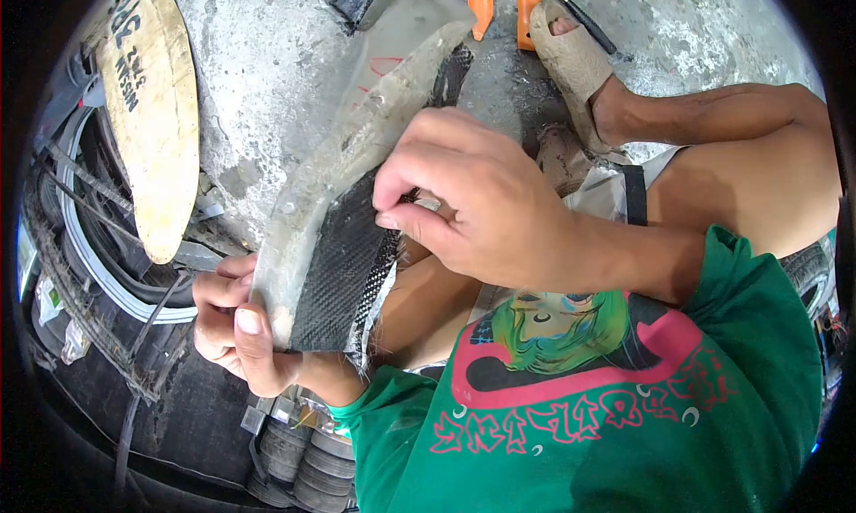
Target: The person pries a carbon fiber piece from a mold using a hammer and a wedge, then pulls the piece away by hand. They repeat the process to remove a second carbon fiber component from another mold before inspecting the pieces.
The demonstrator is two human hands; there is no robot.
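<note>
A long, curved, translucent piece (pixel 276 219), which looks like a fibreglass mould, slants across my lap. Black woven carbon-fibre cloth (pixel 334 281) lies along its inner side, with a frayed, pale-backed edge at the lower right. My left hand (pixel 236 326) grips the lower end of the mould, thumb on the near face and fingers behind. Over the middle, my right hand (pixel 468 192) pinches the cloth's edge between thumb and forefinger. More dark cloth (pixel 453 74) shows near the mould's upper end.
A yellowish board with handwriting (pixel 152 120) lies at the left, beside a round-rimmed wheel-like part (pixel 76 210) and ropes. Orange tool parts (pixel 480 4) and another black woven piece (pixel 358 0) are at the top. My sandalled foot (pixel 571 62) rests on the concrete floor.
</note>
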